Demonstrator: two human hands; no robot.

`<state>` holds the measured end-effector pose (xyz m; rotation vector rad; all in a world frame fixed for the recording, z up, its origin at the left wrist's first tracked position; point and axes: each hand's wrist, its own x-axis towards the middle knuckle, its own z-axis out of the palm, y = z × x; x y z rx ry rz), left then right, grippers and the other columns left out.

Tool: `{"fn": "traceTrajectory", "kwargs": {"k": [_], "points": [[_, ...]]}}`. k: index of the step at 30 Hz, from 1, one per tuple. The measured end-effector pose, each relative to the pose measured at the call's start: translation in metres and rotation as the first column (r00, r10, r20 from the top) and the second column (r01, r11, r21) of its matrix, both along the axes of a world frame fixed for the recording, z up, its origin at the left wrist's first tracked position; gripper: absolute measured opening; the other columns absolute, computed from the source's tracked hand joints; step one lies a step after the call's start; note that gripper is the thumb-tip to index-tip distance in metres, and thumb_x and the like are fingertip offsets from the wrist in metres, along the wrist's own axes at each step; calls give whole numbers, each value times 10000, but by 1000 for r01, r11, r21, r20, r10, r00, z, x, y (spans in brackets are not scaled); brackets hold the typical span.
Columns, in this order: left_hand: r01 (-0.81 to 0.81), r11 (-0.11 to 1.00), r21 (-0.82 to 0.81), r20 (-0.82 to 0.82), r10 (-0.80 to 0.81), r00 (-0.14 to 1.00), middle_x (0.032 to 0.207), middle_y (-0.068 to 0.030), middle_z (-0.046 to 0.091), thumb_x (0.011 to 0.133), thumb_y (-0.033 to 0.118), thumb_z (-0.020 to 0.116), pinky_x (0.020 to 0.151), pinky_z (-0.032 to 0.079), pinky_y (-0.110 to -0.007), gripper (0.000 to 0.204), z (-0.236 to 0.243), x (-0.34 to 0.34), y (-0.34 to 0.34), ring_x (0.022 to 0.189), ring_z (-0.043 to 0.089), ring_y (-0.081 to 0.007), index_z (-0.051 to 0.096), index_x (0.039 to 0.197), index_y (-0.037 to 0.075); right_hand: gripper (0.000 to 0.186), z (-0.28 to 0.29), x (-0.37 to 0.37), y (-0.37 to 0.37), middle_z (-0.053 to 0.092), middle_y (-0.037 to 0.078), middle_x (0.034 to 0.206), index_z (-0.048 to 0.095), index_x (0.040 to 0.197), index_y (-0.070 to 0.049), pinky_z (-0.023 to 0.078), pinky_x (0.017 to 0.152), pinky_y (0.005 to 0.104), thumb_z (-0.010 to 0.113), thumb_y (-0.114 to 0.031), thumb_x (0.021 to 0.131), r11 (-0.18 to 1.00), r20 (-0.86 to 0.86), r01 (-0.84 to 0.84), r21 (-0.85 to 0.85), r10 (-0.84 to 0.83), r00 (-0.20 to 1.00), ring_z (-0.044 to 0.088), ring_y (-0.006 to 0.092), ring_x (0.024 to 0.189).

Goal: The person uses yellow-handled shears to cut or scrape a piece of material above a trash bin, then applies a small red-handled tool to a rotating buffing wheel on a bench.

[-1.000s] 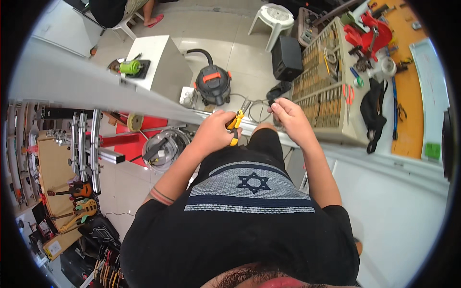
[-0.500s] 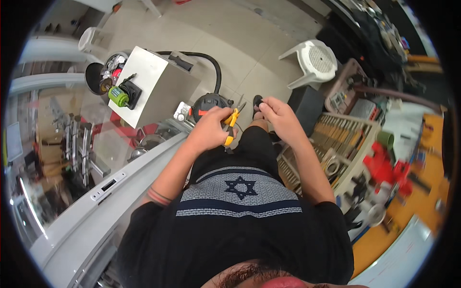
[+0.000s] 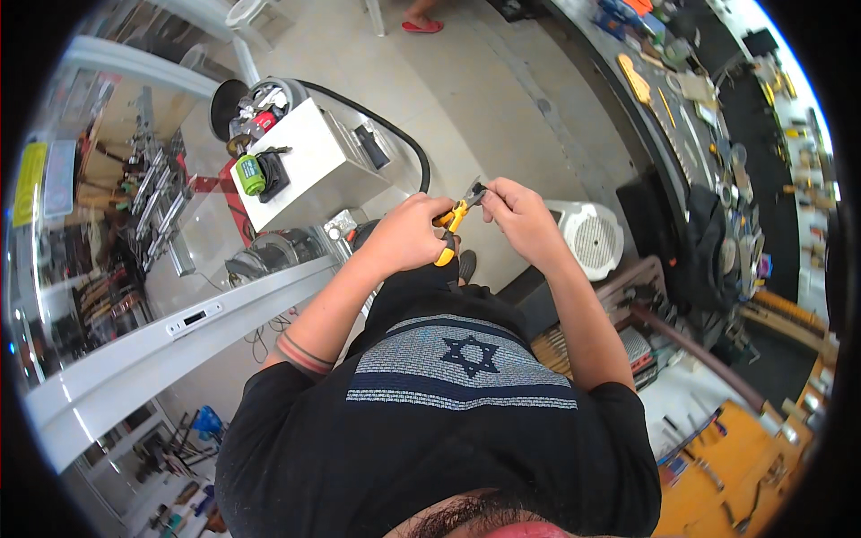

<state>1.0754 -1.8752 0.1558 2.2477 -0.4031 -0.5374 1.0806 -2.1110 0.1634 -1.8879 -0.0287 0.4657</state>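
My left hand (image 3: 408, 235) is closed around yellow-and-black handled pliers (image 3: 455, 220), in front of my body. The metal jaws point away from me and to the right, meeting a small black piece (image 3: 480, 190). My right hand (image 3: 522, 220) pinches that piece between thumb and fingertips. What exactly the piece is, and whether the jaws grip it or only touch it, I cannot make out.
A white cabinet (image 3: 305, 184) at the left carries a green cylindrical tool (image 3: 250, 176). Behind it curves a black hose (image 3: 408, 143). A white-framed glass door (image 3: 193, 318) runs along my left. To the right stand a white stool (image 3: 592, 240) and a cluttered workbench (image 3: 659, 112). A person's foot in a red sandal (image 3: 421, 27) shows far ahead.
The pliers' jaws, apart from my right hand before, now meet the black piece it holds. Both hands are closer together. My view has turned, and the sandalled foot has come into it.
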Motion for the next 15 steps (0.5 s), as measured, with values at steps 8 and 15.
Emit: {"fn": "traceTrajectory", "kwargs": {"k": [8,15], "points": [[-209,977,30,-56,210,976,1015,-257,719,776,275,811,904,545,-493,451,-7,79,16,1010,681,-447,728,1100,-27,263,0,121,29,627,90,756,695,1065,33,478,681,362,612,-216,1085,980,41,-181,-86,185,982,566,170,704],[-339,939,-49,-138,330,934,1002,-272,713,778,258,807,885,548,-482,444,-31,197,46,982,682,-457,718,1089,-47,271,-13,262,69,641,116,773,687,1086,39,485,698,370,610,-221,1086,942,-61,-313,-118,308,949,574,196,716]]}}
